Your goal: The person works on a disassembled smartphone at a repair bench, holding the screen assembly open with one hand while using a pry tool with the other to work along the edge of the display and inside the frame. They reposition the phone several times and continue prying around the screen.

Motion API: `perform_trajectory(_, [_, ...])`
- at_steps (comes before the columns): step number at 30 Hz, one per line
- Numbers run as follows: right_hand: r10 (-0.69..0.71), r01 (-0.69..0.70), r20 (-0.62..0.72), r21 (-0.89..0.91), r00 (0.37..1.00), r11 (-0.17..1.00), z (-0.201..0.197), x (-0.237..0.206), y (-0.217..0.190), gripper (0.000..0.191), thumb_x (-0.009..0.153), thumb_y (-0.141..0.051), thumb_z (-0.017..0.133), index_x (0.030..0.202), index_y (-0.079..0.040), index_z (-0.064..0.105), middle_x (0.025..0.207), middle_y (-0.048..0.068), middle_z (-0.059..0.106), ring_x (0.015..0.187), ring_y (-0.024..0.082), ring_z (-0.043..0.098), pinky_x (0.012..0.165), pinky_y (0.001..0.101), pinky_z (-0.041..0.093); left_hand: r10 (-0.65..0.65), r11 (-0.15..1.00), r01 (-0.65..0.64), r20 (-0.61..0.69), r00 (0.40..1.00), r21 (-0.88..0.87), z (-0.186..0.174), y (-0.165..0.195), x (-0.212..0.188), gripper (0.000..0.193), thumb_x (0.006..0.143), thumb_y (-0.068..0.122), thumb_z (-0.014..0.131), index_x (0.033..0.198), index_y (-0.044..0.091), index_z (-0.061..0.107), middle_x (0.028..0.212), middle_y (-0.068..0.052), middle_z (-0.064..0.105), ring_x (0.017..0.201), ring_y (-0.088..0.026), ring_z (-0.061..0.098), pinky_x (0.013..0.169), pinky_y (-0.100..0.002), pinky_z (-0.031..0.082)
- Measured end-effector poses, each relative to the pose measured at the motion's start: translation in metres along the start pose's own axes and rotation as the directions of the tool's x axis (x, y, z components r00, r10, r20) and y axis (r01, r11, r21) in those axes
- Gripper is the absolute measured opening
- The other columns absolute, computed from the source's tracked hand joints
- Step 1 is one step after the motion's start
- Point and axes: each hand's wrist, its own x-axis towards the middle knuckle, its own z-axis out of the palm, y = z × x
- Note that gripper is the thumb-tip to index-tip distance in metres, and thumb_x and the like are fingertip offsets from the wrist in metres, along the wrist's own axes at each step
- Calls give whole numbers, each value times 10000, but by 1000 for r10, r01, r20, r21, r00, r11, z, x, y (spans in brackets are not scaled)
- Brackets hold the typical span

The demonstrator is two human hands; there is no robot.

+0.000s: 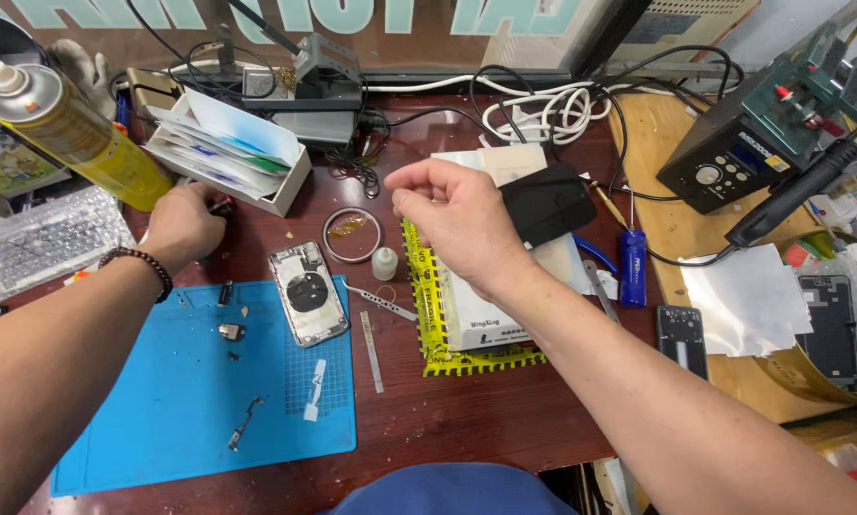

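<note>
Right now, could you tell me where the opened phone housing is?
The phone housing lies on the blue mat's upper right corner, between both hands, just left of the small white bottle.

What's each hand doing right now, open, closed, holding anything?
Left hand: closed, fingers down by the white box of papers; what it holds cannot be told.
Right hand: loosely curled above the desk, nothing visible in it.

Single head-worn view, looking steeply down from just above and close over the desk (505, 420), facing toward its cluttered far edge; both forearms entering from the bottom corners.
</note>
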Motion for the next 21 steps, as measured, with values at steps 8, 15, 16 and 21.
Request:
perform_trajectory(8, [82, -82, -5, -79, 997, 993, 39, 15, 21, 218, 929, -123, 670, 1114, -26, 732, 871, -9, 729, 621, 22, 563, 538, 203, 479, 161, 940, -184, 99, 982, 288, 0, 5, -2, 321, 847, 120, 680, 1154, 27, 675, 1196, -253, 656, 1061, -433, 649, 879, -512, 526])
perform_trajectory(15, [132, -132, -3, -63, 991, 989, 60, 21, 30, 225, 928, -128, 664, 1116, -25, 733, 822, -16, 694, 636, 19, 586, 531, 212, 498, 144, 914, -173, -106, 984, -366, -49, 49, -48, 119, 957, 59, 664, 1047, 9, 605, 892, -142, 702, 809, -296, 690, 709, -403, 545])
perform_trajectory(16, [112, -112, 6, -41, 994, 993, 65, 24, 30, 222, 927, -127, 665, 1112, -23, 729, 838, -28, 707, 666, 9, 606, 547, 207, 519, 73, 852, -89, -51, 996, -515, -51, 57, -53, 106, 969, 61, 658, 1033, 15, 587, 850, -107, 688, 740, -239, 672, 635, -373, 536])
perform_trajectory(21, [97, -91, 35, -163, 995, 982, 83, 34, 22, 213, 914, -133, 679, 1087, -35, 754, 762, -26, 690, 615, 28, 588, 540, 205, 496, 83, 633, -79, -34, 996, -770, -62, 79, -65, 108, 978, 19, 656, 980, 24, 549, 789, -38, 654, 639, -98, 645, 551, -266, 538])
